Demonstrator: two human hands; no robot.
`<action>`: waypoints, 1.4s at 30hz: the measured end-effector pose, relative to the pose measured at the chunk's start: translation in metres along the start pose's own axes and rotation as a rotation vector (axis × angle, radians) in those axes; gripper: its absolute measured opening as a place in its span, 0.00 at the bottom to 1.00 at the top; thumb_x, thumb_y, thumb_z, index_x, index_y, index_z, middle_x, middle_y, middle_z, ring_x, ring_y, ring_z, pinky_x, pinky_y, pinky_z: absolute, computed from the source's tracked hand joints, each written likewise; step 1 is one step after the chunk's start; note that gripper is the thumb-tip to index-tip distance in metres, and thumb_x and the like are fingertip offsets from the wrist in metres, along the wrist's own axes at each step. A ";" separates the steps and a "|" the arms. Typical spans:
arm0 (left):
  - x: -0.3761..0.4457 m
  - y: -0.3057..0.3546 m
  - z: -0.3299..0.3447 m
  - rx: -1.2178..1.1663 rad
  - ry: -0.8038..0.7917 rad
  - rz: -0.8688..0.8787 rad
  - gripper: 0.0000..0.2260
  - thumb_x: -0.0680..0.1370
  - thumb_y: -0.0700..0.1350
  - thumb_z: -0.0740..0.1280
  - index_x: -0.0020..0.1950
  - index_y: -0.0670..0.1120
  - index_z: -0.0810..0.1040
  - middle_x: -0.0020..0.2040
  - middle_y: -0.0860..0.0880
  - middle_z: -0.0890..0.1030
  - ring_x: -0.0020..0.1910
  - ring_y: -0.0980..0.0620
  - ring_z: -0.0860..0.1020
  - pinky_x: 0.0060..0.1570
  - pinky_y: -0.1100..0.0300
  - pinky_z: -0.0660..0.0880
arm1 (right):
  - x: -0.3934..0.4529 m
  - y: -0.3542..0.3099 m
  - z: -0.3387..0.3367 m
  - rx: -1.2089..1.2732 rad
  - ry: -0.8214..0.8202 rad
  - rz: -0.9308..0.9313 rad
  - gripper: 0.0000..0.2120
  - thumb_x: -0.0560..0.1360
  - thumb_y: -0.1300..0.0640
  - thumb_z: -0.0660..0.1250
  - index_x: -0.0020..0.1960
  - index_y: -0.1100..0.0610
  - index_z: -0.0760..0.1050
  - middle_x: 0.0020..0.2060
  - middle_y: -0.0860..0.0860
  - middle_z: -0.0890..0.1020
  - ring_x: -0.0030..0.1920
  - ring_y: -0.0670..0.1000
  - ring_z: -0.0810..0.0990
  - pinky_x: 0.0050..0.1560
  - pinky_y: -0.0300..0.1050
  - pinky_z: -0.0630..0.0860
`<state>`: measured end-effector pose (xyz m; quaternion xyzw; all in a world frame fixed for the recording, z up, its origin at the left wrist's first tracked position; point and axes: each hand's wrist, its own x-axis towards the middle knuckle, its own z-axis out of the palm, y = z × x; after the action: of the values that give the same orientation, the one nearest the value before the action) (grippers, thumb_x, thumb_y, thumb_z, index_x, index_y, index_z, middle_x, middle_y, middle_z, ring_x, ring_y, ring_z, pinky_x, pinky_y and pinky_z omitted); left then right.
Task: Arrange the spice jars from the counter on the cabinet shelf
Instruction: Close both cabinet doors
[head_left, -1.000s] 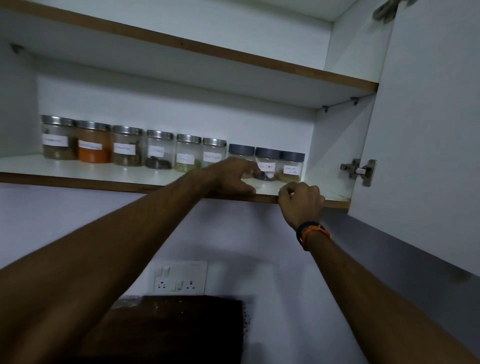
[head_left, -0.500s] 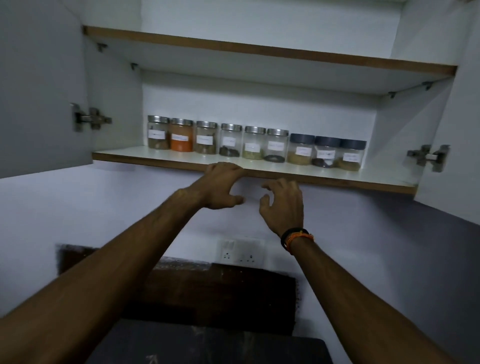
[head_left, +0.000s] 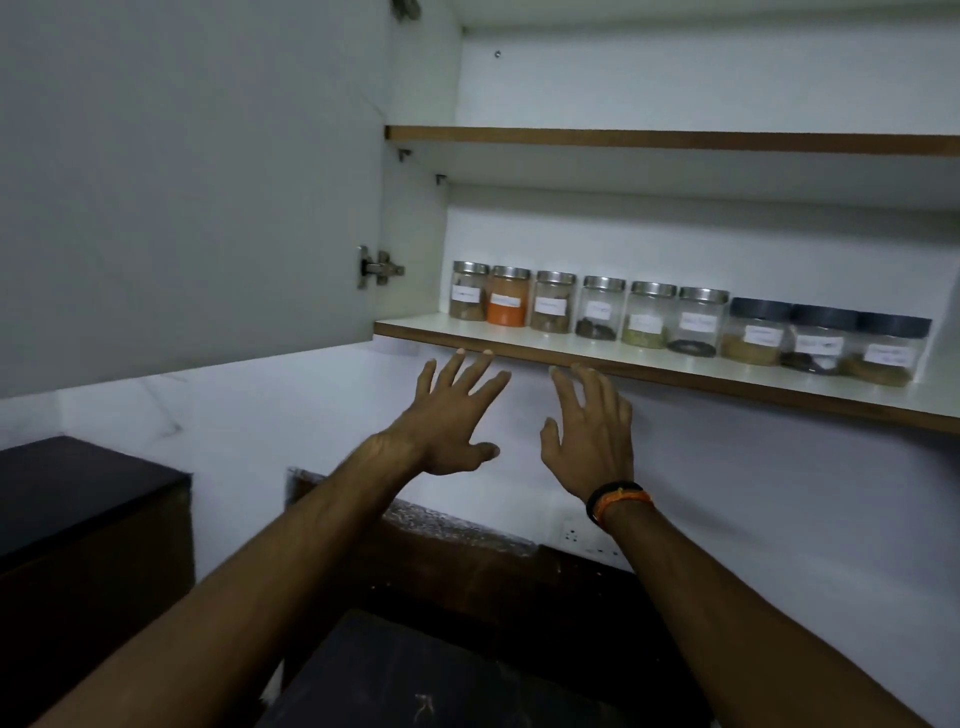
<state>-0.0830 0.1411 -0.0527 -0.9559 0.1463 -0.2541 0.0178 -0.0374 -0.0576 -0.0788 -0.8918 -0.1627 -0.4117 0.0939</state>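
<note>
Both hands, the left hand (head_left: 451, 415) and the right hand (head_left: 589, 426), are spread and empty just below the cabinet shelf (head_left: 519, 349) edge. The spice jars (head_left: 649, 322) stand in one row along it. Probably only straightening remains: nudge gently, labels facing out.

We see orange powder jar (head_left: 506, 307) above left hand (head_left: 451, 426) | navy lids (head_left: 759, 308) up-right of right hand (head_left: 589, 431) | orange-black wristband (head_left: 618, 500)

No text can be read: white labels are stuck on the nine spice jars (head_left: 691, 325) lined along the cabinet shelf (head_left: 519, 351), but their handwriting is blurred.
</note>
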 end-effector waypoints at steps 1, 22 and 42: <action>-0.007 -0.009 -0.005 0.015 0.012 -0.023 0.41 0.78 0.61 0.66 0.83 0.52 0.45 0.83 0.46 0.40 0.81 0.41 0.38 0.77 0.38 0.39 | 0.006 -0.011 -0.002 0.017 0.008 -0.024 0.31 0.75 0.52 0.65 0.77 0.54 0.64 0.74 0.57 0.67 0.74 0.60 0.64 0.70 0.60 0.64; -0.191 -0.134 -0.171 0.568 0.703 -0.446 0.26 0.73 0.50 0.70 0.70 0.42 0.74 0.76 0.38 0.67 0.77 0.36 0.61 0.75 0.34 0.52 | 0.133 -0.296 -0.122 0.443 0.426 -0.540 0.28 0.72 0.55 0.65 0.72 0.53 0.69 0.68 0.56 0.72 0.67 0.58 0.70 0.61 0.56 0.70; -0.226 -0.197 -0.194 -1.188 0.579 -0.576 0.14 0.74 0.56 0.74 0.58 0.55 0.83 0.56 0.46 0.85 0.53 0.44 0.85 0.51 0.48 0.82 | 0.143 -0.405 -0.175 0.702 0.442 -0.671 0.31 0.78 0.46 0.60 0.78 0.52 0.60 0.76 0.57 0.63 0.76 0.57 0.62 0.69 0.58 0.70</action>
<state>-0.3120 0.4022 0.0294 -0.6990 0.0007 -0.3693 -0.6124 -0.2225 0.2968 0.1565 -0.5979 -0.5432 -0.5178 0.2816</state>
